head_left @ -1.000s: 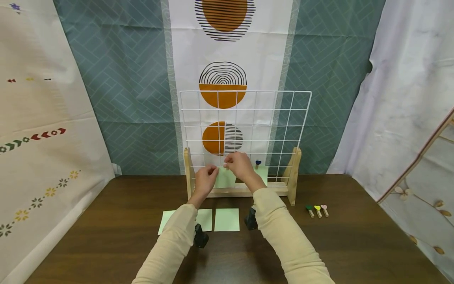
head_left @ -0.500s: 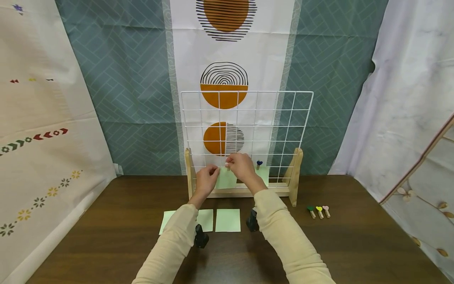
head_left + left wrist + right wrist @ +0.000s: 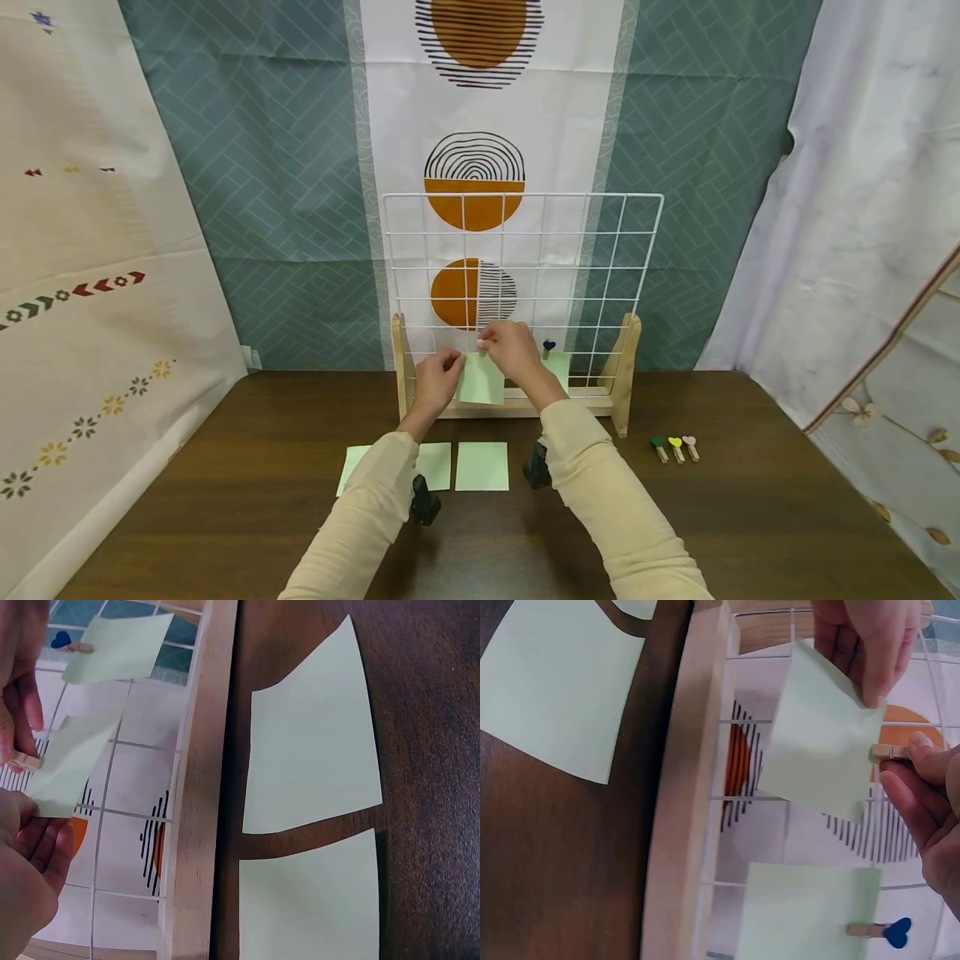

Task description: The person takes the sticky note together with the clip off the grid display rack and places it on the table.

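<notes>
Several rows of the white wire grid (image 3: pixel 525 195) rise above both hands, and the brown tabletop (image 3: pixel 765 500) extends past the wooden stand (image 3: pixel 625 375) on either side. The left hand (image 3: pixel 435 382) pinches the pale green paper square (image 3: pixel 481 383) by its upper left corner; the right hand (image 3: pixel 513 350) pinches a wooden clothespin (image 3: pixel 889 752) at its top edge. Fingers cover the clothespin's end; whether it grips wire cannot be told. The left sleeve (image 3: pixel 360 521) partly hides paper on the table.

Toward six o'clock, a smooth, matt paper sheet (image 3: pixel 481 383) and a wood-grained table (image 3: pixel 225 500). Toward twelve, a creased cloth backdrop (image 3: pixel 487 108).
</notes>
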`<state>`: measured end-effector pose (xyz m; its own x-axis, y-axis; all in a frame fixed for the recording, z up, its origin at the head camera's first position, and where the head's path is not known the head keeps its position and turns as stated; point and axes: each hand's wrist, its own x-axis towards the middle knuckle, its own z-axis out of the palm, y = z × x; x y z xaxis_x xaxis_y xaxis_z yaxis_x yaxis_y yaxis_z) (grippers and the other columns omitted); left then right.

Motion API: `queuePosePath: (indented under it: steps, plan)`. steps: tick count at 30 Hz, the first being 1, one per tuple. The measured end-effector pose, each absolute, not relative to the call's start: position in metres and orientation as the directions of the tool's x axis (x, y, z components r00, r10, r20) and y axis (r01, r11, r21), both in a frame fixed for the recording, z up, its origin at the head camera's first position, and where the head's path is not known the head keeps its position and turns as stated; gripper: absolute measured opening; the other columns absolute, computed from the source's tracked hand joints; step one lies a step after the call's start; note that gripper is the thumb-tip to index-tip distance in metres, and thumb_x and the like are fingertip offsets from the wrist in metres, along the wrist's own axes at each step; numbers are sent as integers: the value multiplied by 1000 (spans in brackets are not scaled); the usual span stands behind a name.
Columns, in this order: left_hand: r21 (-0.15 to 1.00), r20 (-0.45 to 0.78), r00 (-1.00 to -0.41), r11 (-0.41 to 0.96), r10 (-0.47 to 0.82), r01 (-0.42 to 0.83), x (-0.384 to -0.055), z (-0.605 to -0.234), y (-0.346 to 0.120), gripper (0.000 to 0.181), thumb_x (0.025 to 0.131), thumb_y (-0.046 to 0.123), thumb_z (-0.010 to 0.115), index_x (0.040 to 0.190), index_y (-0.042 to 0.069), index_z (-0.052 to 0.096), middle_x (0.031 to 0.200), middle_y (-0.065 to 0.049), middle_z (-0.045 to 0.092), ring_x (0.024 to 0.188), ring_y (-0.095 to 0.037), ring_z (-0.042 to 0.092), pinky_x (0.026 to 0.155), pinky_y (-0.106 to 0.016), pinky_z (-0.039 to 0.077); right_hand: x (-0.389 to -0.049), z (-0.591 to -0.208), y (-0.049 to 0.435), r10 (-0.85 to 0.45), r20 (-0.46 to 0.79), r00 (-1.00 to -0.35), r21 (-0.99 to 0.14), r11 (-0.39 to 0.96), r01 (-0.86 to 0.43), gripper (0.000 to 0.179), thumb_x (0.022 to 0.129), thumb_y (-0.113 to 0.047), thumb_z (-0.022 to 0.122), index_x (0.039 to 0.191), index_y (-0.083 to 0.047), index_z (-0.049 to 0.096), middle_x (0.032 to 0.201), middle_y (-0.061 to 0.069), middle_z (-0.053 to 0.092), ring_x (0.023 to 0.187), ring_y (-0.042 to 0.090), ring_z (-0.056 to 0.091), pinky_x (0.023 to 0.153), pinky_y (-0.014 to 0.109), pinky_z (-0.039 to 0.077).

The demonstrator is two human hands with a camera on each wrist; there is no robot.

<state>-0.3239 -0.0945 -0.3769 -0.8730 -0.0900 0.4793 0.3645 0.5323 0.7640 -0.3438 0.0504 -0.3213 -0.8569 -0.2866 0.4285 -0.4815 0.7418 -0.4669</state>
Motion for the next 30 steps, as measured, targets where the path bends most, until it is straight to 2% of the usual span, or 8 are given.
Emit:
queuePosePath:
  steps: [10, 21, 30]
  plan:
    - [772, 455, -889, 524, -60, 360, -317, -376, -93, 17, 94, 10, 61, 93, -4, 71, 78, -10, 65, 71, -22, 57, 67, -36, 49, -335, -310, 62, -285, 393, -874, -486, 743, -461, 13, 90, -14, 69, 97, -4, 72, 93, 7, 71, 82, 21, 65, 71, 31, 52]
    - [817, 419, -906, 457, -52, 352, -300, -380, -100, 15, 94, 10, 61, 94, -3, 71, 77, -6, 62, 71, -19, 53, 65, -31, 45, -325, -313, 79, -330, 348, -877, -592, 649, -479, 15, 93, -8, 65, 105, -3, 71, 103, 10, 70, 101, 26, 65, 83, 36, 53]
    - [863, 371, -927, 388, -51, 324, -287, -384, -102, 13, 92, 5, 62, 96, -4, 70, 84, -9, 65, 76, -19, 55, 69, -31, 47, -318, -314, 97, -359, 338, -870, -674, 553, -490, 16, 94, -3, 60, 107, 2, 69, 104, 13, 69, 97, 27, 66, 72, 31, 55]
